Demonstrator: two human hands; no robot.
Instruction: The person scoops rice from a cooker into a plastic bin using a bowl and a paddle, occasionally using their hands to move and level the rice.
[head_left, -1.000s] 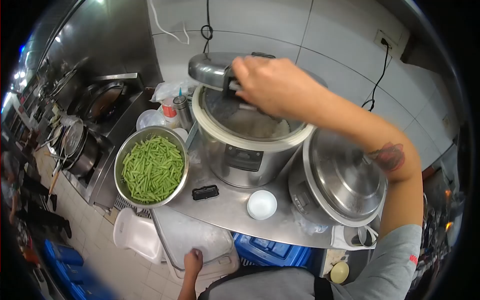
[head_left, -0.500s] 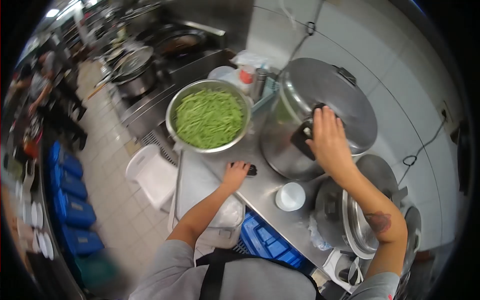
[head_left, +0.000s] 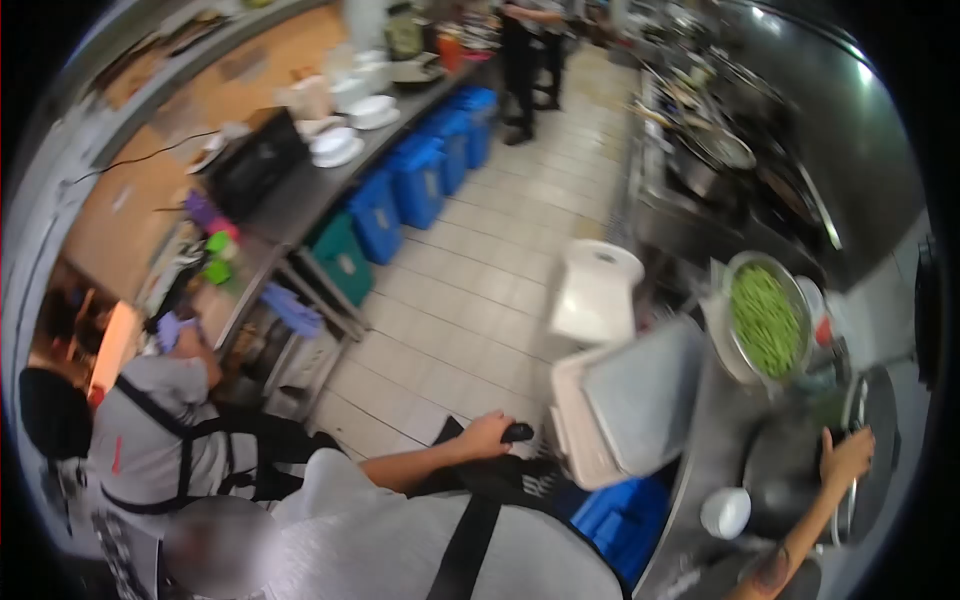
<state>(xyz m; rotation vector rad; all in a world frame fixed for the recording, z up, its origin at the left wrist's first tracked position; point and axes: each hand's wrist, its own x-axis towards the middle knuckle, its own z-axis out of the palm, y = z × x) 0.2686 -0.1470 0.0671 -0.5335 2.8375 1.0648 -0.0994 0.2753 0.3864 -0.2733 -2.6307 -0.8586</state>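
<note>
Gripping a small black object [head_left: 517, 432] of unclear material in the left hand [head_left: 487, 437], fingers curled together around one end, the other end jutting toward the counter side. Best kept in that snug closed hold, clear of the pale beige plastic tub [head_left: 572, 440] and the flat grey metal tray [head_left: 640, 400] on top of it, both near the knuckles. Resting the right hand [head_left: 848, 458] at the edge of the broad round grey metal lid [head_left: 880, 425] of a large grey metal cooker [head_left: 790, 465], thumb apart from the fingers; too blurred to tell pinching from plain pressing. Better to bear evenly than to lean on one side, and, with the view toward the aisle, to glance back before shifting any weight. Worth keeping the forearm off the small round white bowl [head_left: 726, 512], just beside the cooker on the shiny steel counter [head_left: 687, 515]. Farther along, leaving room around the round steel bowl [head_left: 738, 350] of cut green beans [head_left: 768, 320], near the counter's edge and easily knocked.
</note>
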